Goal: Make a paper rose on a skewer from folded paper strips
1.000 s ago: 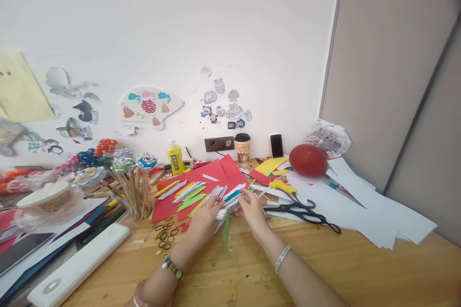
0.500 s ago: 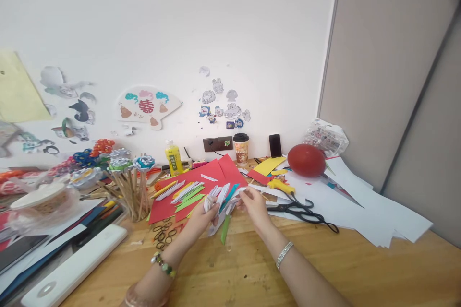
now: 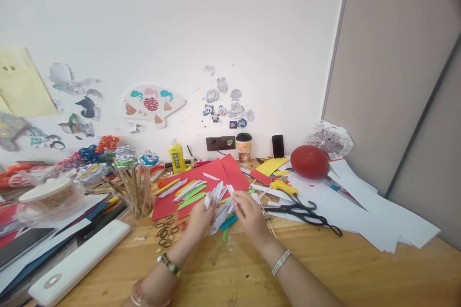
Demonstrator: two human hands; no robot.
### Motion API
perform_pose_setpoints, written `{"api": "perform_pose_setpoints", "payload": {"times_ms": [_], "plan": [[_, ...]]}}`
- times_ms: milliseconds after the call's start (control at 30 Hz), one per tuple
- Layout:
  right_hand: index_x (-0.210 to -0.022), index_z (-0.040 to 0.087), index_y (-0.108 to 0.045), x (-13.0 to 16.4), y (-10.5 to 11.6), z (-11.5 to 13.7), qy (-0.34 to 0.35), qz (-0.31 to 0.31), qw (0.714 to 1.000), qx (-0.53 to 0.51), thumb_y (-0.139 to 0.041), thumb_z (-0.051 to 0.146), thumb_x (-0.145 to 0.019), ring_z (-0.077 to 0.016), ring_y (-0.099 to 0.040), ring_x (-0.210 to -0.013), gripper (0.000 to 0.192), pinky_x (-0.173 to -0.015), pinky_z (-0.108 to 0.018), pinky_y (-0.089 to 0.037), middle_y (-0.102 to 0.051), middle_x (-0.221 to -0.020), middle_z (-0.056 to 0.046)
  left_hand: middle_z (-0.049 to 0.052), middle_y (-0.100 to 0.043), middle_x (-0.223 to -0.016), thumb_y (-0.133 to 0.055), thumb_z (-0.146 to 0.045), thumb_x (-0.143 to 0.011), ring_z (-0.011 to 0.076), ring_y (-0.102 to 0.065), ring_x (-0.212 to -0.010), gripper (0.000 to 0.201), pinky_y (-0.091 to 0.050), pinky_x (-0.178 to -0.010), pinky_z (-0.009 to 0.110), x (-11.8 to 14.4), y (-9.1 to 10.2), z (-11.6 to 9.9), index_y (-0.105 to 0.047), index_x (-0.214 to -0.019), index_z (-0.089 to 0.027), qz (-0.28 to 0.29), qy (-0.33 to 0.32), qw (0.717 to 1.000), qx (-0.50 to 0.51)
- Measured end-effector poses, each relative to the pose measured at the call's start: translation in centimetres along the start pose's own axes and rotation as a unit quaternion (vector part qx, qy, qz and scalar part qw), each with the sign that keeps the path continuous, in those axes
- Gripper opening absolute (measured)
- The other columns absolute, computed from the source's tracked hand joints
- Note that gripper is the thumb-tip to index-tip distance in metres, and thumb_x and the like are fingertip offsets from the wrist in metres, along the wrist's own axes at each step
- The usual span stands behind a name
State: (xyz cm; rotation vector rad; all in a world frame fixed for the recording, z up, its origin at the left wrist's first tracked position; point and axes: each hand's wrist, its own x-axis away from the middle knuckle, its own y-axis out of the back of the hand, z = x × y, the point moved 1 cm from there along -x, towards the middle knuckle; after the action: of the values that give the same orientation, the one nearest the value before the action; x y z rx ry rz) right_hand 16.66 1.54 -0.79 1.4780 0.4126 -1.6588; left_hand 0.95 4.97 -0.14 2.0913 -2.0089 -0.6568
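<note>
My left hand (image 3: 202,218) is closed round a bundle of white folded paper strips (image 3: 216,194), which fan out past the fingertips. My right hand (image 3: 249,213) pinches the end of a white paper piece (image 3: 230,191) close beside that bundle. Under and between the hands lie more white strips (image 3: 224,215), a teal strip (image 3: 229,222) and a green strip (image 3: 225,235). Just beyond, green folded strips (image 3: 191,198) and white and yellow ones rest on red paper (image 3: 209,172). Part of what the right fingers hold is hidden.
Black scissors (image 3: 302,209) and a yellow-handled tool (image 3: 284,187) lie to the right, by white sheets (image 3: 392,216) and a red balloon (image 3: 309,161). Rubber bands (image 3: 166,232), wooden sticks (image 3: 139,196) and a long white device (image 3: 81,261) are left. A cup (image 3: 244,148) and bottle (image 3: 176,156) stand behind.
The teal strip, earlier upright between my hands, now lies lower, beneath them. My right hand has come closer to the left hand's bundle. The view has shifted slightly left.
</note>
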Motion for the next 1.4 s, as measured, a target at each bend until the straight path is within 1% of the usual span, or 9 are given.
{"api": "perform_pose_setpoints", "payload": {"times_ms": [200,433,767,933,1033,1167,1233,1300,1400], "plan": [[-0.109,0.012,-0.056,0.6,-0.9,1.7,0.163,0.012,0.984,0.064,-0.042,0.007,-0.089,-0.0182,-0.062,-0.097,0.024,-0.083,-0.031,-0.055,-0.066,-0.098,-0.012,-0.005,-0.047,-0.036,-0.049,-0.037,-0.069,0.0134,-0.045,-0.035,0.023,-0.034,-0.038,0.022,1.3,-0.9,-0.9,-0.042,-0.053,-0.022,0.009,0.002,0.999,0.033],[-0.103,0.007,-0.058,0.1,-0.5,2.2,0.208,0.014,0.974,0.085,-0.045,0.005,-0.087,-0.0204,-0.062,-0.096,0.021,-0.083,-0.031,-0.055,-0.066,-0.097,-0.015,-0.006,-0.047,-0.039,-0.054,-0.034,-0.065,0.0121,-0.045,-0.036,0.018,-0.034,-0.037,0.022,1.7,-0.6,-1.7,-0.045,-0.056,-0.021,0.000,0.002,0.996,0.086],[-0.105,0.010,-0.058,-0.1,-0.7,1.5,0.155,0.039,0.985,0.067,-0.042,0.004,-0.085,-0.0202,-0.061,-0.097,0.026,-0.085,-0.034,-0.054,-0.065,-0.098,-0.014,-0.006,-0.050,-0.049,-0.059,-0.049,-0.066,0.0124,-0.049,-0.041,0.033,-0.041,-0.042,0.025,2.0,-0.6,-3.0,-0.050,-0.074,-0.019,0.038,-0.006,0.979,0.199],[-0.105,0.011,-0.058,-0.1,-0.6,1.6,0.127,0.050,0.990,0.045,-0.040,0.005,-0.085,-0.0210,-0.060,-0.099,0.028,-0.087,-0.036,-0.053,-0.064,-0.100,-0.014,-0.007,-0.049,-0.046,-0.063,-0.054,-0.063,0.0107,-0.045,-0.039,0.042,-0.037,-0.040,0.023,2.1,-0.9,-2.8,-0.052,-0.081,-0.017,0.057,0.016,0.964,0.261],[-0.106,0.015,-0.059,-0.1,-0.2,1.4,0.099,0.037,0.993,0.043,-0.040,0.008,-0.087,-0.0203,-0.060,-0.099,0.027,-0.085,-0.036,-0.053,-0.064,-0.101,-0.013,-0.008,-0.044,-0.041,-0.062,-0.055,-0.063,0.0089,-0.039,-0.035,0.041,-0.032,-0.038,0.022,1.3,-0.7,-2.1,-0.051,-0.073,-0.018,0.027,0.025,0.972,0.234],[-0.102,0.016,-0.060,-0.4,0.2,0.4,0.043,0.007,0.997,0.065,-0.039,0.010,-0.090,-0.0192,-0.060,-0.097,0.025,-0.084,-0.035,-0.053,-0.063,-0.101,-0.012,-0.009,-0.042,-0.041,-0.062,-0.051,-0.062,0.0080,-0.038,-0.034,0.036,-0.029,-0.037,0.020,-0.6,1.2,-0.6,-0.045,-0.065,-0.019,-0.063,0.042,0.973,0.219],[-0.099,0.015,-0.061,-0.6,0.0,-0.4,0.014,0.063,0.991,0.118,-0.038,0.009,-0.090,-0.0198,-0.059,-0.099,0.025,-0.087,-0.036,-0.051,-0.062,-0.102,-0.013,-0.009,-0.041,-0.041,-0.059,-0.051,-0.062,0.0082,-0.038,-0.035,0.035,-0.028,-0.037,0.020,-1.6,2.6,0.2,-0.045,-0.067,-0.019,-0.112,0.050,0.968,0.218],[-0.095,0.012,-0.062,-0.9,-0.8,-1.1,-0.016,0.179,0.965,0.190,-0.043,0.010,-0.088,-0.0212,-0.059,-0.098,0.021,-0.086,-0.036,-0.051,-0.063,-0.101,-0.013,-0.009,-0.042,-0.041,-0.057,-0.053,-0.062,0.0081,-0.038,-0.034,0.036,-0.028,-0.037,0.020,-2.3,3.7,0.9,-0.046,-0.067,-0.019,-0.149,0.056,0.963,0.215],[-0.081,0.011,-0.063,-1.5,-2.5,-1.7,-0.027,0.266,0.936,0.228,-0.058,0.023,-0.083,-0.0241,-0.062,-0.084,0.013,-0.072,-0.036,-0.054,-0.064,-0.087,-0.012,-0.008,-0.042,-0.039,-0.056,-0.055,-0.062,0.0087,-0.039,-0.034,0.038,-0.029,-0.037,0.020,-2.8,4.5,1.8,-0.047,-0.067,-0.019,-0.176,0.060,0.961,0.205]]}}
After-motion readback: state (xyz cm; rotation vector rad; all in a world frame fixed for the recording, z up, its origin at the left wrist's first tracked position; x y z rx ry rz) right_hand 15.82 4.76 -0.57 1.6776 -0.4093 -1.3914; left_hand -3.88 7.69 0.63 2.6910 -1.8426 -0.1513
